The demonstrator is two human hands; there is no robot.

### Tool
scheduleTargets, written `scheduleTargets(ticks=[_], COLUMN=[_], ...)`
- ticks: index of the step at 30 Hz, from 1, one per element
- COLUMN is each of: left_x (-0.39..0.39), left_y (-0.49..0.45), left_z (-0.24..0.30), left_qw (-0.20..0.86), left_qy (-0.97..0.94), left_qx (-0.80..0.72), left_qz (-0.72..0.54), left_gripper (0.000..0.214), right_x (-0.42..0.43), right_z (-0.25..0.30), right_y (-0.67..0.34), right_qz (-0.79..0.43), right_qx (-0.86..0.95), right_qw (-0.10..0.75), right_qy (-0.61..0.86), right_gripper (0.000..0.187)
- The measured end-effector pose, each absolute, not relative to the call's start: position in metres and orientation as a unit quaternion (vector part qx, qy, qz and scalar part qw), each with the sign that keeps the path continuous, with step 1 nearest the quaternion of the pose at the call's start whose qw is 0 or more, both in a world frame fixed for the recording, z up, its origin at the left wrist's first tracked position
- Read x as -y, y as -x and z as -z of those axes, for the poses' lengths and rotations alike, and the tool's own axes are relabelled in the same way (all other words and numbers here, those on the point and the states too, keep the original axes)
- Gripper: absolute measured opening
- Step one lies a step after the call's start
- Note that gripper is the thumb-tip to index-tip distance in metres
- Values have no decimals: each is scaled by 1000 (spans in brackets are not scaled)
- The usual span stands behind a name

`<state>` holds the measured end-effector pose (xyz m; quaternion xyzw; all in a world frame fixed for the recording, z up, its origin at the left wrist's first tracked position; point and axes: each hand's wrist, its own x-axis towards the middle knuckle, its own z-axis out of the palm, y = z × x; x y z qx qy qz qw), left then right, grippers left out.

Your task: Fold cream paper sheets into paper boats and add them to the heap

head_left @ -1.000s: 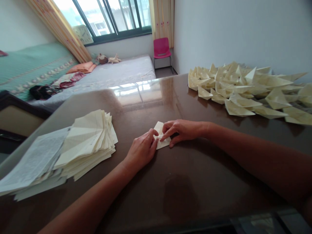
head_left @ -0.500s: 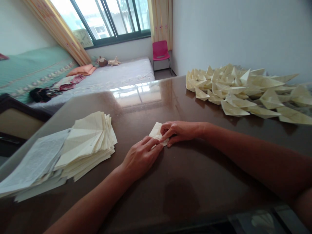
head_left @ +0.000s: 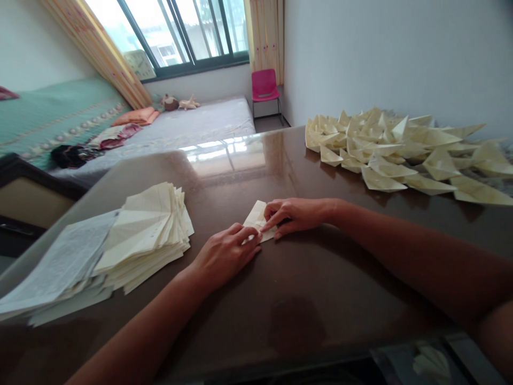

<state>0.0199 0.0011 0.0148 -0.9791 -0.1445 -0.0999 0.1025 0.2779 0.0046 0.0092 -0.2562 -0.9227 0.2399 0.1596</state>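
Note:
A small folded piece of cream paper (head_left: 255, 214) lies on the glossy brown table (head_left: 352, 278), partly covered by my fingers. My left hand (head_left: 227, 252) holds its near left edge, the fingers bent and pressed together. From the other side my right hand (head_left: 294, 215) grips the paper, its index finger pointing down at a fold and the other fingers curled. Both sets of fingertips nearly meet at the paper's near edge. To the left is a fanned stack of creased cream sheets (head_left: 140, 227). At the far right sits a heap of folded paper boats (head_left: 385, 155).
Grey printed sheets (head_left: 66, 262) lie beside the stack, partly under it. Beyond the table are a bed (head_left: 218, 115) and a pink chair (head_left: 264, 85). A dark chair (head_left: 38, 182) stands at the left edge, and a white wall (head_left: 385, 59) rises behind the boats.
My left hand has slid slightly left and toward me along the paper's edge, so more of the paper shows. The right hand has barely moved and still presses on the paper.

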Motion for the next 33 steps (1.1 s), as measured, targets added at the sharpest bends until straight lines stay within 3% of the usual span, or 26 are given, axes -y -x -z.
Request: scheduleTargets(ticks=[8,24,33], left_x=[-7,-8,-6], left_y=[-16,-16,-19], left_z=[-16,-17,-13], left_qw=[74,70,85], left_qy=[981,980,975], left_qx=[155,153,156], left_qz=[88,106,132], left_gripper=[25,24,22], right_x=[-3,-2,-1], right_z=[-12,-5,3], right_y=[-274,-272,-260], right_qz=[-257,-164,-59], right_qx=[910,917,862], right_qw=[171,181,187], right_qy=[277,314,468], right_gripper=[29,28,29])
